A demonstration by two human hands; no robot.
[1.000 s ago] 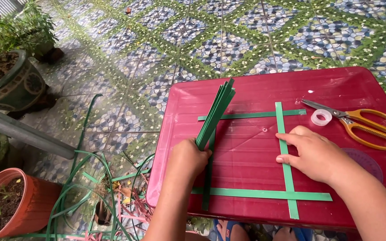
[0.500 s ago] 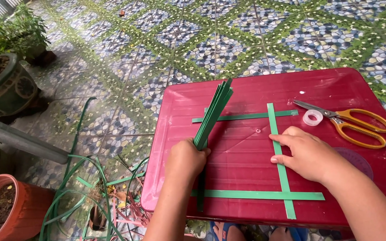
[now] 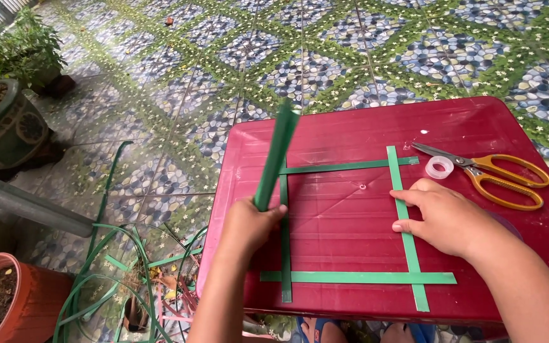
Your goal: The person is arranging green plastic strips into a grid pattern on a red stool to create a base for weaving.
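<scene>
Yellow-handled scissors (image 3: 497, 180), clear tape roll (image 3: 440, 168), potted plants (image 3: 1, 127), patterned tile floor (image 3: 325, 57).

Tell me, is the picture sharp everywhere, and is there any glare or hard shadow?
Head view: soft, even daylight with no hard shadows; a faint sheen on the red table; the bundle of green strips in the left hand is motion-blurred, while the scissors look sharp.
</scene>
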